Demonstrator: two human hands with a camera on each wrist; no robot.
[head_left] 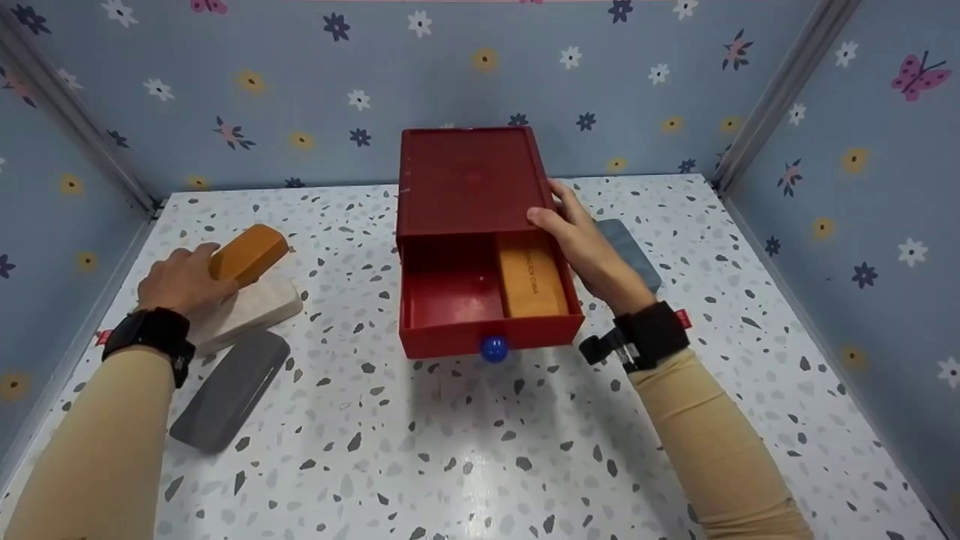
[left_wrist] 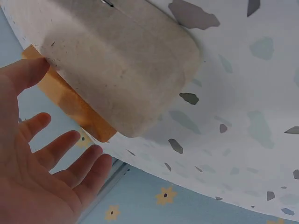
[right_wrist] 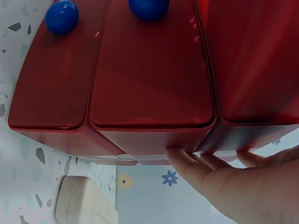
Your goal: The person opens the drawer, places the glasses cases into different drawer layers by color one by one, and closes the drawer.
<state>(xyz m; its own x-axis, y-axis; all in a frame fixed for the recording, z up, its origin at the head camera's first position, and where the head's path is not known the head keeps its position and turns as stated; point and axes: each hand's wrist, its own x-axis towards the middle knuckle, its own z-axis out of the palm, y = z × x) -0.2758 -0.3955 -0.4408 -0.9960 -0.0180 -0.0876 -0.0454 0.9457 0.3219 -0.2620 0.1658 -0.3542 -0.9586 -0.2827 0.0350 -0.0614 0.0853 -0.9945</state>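
A red drawer box [head_left: 469,176] stands at the middle, its top drawer [head_left: 450,341] pulled out by a blue knob's side. Inside that drawer an orange case [head_left: 532,281] lies along the right. My right hand [head_left: 592,251] braces the box's right side, thumb on the top edge; in the right wrist view its fingers [right_wrist: 187,165] touch the side wall. At the left, my left hand [head_left: 184,281] is beside another orange glasses case [head_left: 250,255], which leans on a white case [head_left: 251,311]. In the left wrist view its fingers [left_wrist: 88,172] are spread, thumb near the orange edge.
A dark grey glasses case [head_left: 232,390] lies in front of the white one. Behind my right hand is a blue-grey case [head_left: 630,255]. Lower drawers with a blue knob [right_wrist: 61,17] show in the right wrist view. Flowered panels [head_left: 450,82] wall the speckled table [head_left: 360,465].
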